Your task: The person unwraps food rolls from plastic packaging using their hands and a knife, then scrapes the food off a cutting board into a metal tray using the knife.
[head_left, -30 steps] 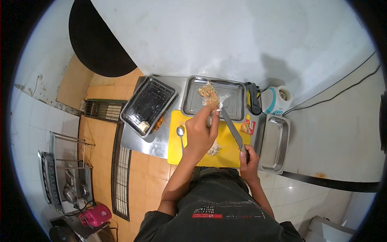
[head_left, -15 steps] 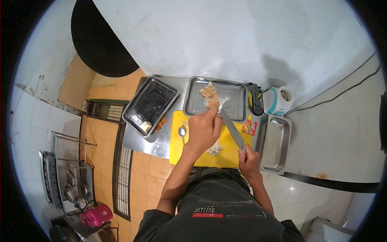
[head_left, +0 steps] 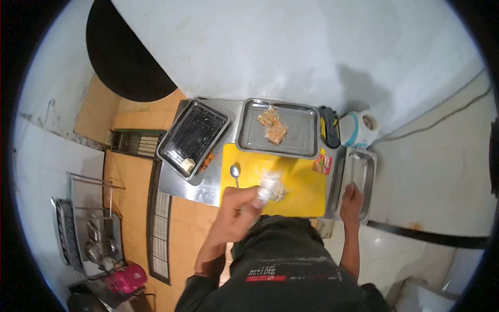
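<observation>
My left hand (head_left: 236, 210) is closed on a crumpled clear plastic bag (head_left: 269, 183), above the near part of the yellow cutting board (head_left: 304, 179). Beside and partly under the plastic lies a small heap of pale chopped pieces (head_left: 279, 194). My right hand (head_left: 351, 203) is closed round a knife (head_left: 353, 174), whose blade shows only as a thin line over the long steel pan (head_left: 371, 177). A spoon (head_left: 235, 171) rests on the board's left side. Behind the board, clear bags of orange-and-white chopped food (head_left: 275, 132) lie in a steel tray (head_left: 241, 130).
At the left, a dark tray (head_left: 221, 127) holds a pale block (head_left: 187, 165), with orange bits (head_left: 206, 162) beside it. A red packet (head_left: 322, 164) lies at the board's right edge. Behind stand a black-and-yellow item (head_left: 329, 127) and a white-and-teal appliance (head_left: 353, 130).
My left hand has drawn back towards me with the plastic, away from the steel tray. My right hand has carried the knife rightward, from the board to the long pan.
</observation>
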Demonstrator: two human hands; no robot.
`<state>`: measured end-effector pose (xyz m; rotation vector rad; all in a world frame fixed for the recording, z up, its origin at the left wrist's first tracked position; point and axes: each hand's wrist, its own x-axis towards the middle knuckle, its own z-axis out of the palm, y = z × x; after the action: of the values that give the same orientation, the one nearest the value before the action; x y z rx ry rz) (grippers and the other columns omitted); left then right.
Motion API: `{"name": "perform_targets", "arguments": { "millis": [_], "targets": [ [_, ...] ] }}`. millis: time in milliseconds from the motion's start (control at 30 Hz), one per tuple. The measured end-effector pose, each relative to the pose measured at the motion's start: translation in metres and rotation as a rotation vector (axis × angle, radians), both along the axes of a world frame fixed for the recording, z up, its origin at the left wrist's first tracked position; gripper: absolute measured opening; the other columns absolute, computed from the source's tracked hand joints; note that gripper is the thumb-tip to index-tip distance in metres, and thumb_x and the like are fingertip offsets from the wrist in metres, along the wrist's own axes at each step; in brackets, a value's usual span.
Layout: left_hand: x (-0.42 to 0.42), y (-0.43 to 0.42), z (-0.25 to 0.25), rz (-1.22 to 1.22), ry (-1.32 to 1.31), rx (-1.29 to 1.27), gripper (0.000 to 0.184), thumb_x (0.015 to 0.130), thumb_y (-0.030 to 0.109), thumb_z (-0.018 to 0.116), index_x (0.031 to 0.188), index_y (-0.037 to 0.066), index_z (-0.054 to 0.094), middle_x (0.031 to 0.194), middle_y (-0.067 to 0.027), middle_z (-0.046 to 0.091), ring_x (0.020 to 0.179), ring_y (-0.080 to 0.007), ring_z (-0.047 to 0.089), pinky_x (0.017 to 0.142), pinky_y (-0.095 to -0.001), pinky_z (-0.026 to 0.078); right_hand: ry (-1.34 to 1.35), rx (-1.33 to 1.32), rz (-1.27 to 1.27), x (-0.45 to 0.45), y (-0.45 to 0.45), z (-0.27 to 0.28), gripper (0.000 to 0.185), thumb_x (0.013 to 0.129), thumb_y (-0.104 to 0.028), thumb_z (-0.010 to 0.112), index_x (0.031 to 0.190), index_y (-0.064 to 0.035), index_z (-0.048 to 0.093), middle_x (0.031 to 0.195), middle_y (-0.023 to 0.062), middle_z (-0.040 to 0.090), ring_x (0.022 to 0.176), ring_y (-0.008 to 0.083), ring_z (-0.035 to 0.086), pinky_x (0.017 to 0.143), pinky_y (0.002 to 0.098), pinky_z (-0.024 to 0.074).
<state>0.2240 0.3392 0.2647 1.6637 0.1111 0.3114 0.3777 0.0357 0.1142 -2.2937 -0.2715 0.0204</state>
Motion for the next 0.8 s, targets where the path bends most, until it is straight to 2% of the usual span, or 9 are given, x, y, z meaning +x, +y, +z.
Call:
{"name": "perform_targets", "arguments": {
  "millis": [67,133,233,300,333,400,533,633,800],
  "targets": [
    [0.004,0.014,-0.020,0.135,0.204,-0.155,0.034,0.100,0.023,0.047,0.072,0.005,0.052,0.057,0.0038,0.044,0.051,-0.0054,0.039,0.048,-0.0245,0.028,-0.091,-0.012,0.077,0.003,-0.011,-0.003,0.035,0.096,-0.031,0.051,0.098,0.0023,0.061,0.059,0.0185,0.051,0.049,0.0301,0.050,0.051,0.0434,0.0400],
    [0.027,0.018,-0.035,0.117,0.210,-0.369,0.032,0.101,0.023,0.046,0.075,0.006,0.053,0.058,0.0059,0.042,0.051,-0.0020,0.034,0.047,-0.0210,0.025,-0.169,-0.002,0.099,-0.012,-0.005,-0.008,0.034,0.096,-0.030,0.050,0.096,0.0021,0.061,0.059,0.0172,0.051,0.049,0.0256,0.047,0.051,0.0410,0.0392],
    [0.042,0.017,-0.059,0.044,0.186,-0.366,0.030,0.102,0.023,0.045,0.078,0.006,0.053,0.059,0.0063,0.039,0.049,-0.0019,0.032,0.045,-0.0222,0.023,-0.460,-0.026,0.368,-0.024,0.030,0.010,0.037,0.097,-0.032,0.049,0.093,0.0033,0.061,0.057,0.0106,0.048,0.051,0.0211,0.043,0.052,0.0364,0.0377],
    [0.046,0.011,-0.061,0.051,0.200,-0.320,0.031,0.102,0.024,0.045,0.079,0.006,0.054,0.059,0.0059,0.040,0.049,-0.0021,0.033,0.045,-0.0216,0.024,0.156,0.246,0.438,-0.033,0.052,0.026,0.038,0.096,-0.036,0.052,0.086,0.0006,0.058,0.057,0.0019,0.045,0.050,0.0158,0.040,0.050,0.0318,0.0358],
    [0.047,0.008,-0.062,0.059,0.221,-0.272,0.032,0.102,0.025,0.044,0.079,0.006,0.054,0.060,0.0056,0.041,0.049,-0.0023,0.033,0.045,-0.0210,0.025,0.160,0.244,0.436,-0.035,0.062,0.026,0.038,0.096,-0.036,0.052,0.086,0.0006,0.058,0.057,0.0019,0.045,0.050,0.0158,0.040,0.050,0.0318,0.0358],
    [0.047,0.002,-0.066,0.034,0.248,-0.272,0.033,0.103,0.025,0.043,0.079,0.006,0.055,0.060,0.0051,0.042,0.049,-0.0025,0.034,0.045,-0.0208,0.025,0.582,0.544,0.397,-0.035,0.079,0.025,0.040,0.098,-0.039,0.051,0.079,-0.0038,0.053,0.057,-0.0036,0.042,0.049,0.0096,0.037,0.048,0.0275,0.0321],
    [0.052,-0.011,-0.075,0.028,0.207,-0.172,0.035,0.103,0.026,0.041,0.080,0.005,0.058,0.060,0.0035,0.046,0.049,-0.0031,0.035,0.046,-0.0211,0.026,0.676,0.746,0.464,-0.025,0.112,0.025,0.042,0.100,-0.040,0.050,0.074,-0.0073,0.049,0.058,-0.0049,0.042,0.050,0.0048,0.033,0.046,0.0250,0.0283],
    [0.052,-0.010,-0.077,0.036,0.213,-0.038,0.033,0.101,0.022,0.044,0.081,0.001,0.060,0.062,-0.0006,0.051,0.056,-0.0070,0.044,0.052,-0.0242,0.035,0.744,0.774,0.595,-0.022,0.123,0.030,0.042,0.102,-0.040,0.047,0.075,-0.0073,0.049,0.058,-0.0050,0.042,0.049,0.0044,0.034,0.045,0.0242,0.0268],
    [0.049,-0.006,-0.072,0.056,0.211,0.151,0.030,0.099,0.020,0.050,0.082,-0.003,0.062,0.066,-0.0057,0.058,0.065,-0.0118,0.053,0.061,-0.0289,0.042,0.652,0.864,0.492,-0.022,0.142,0.039,0.026,0.097,-0.027,0.060,0.084,-0.0041,0.058,0.058,-0.0049,0.045,0.048,0.0029,0.039,0.043,0.0221,0.0287]
  ]
}}
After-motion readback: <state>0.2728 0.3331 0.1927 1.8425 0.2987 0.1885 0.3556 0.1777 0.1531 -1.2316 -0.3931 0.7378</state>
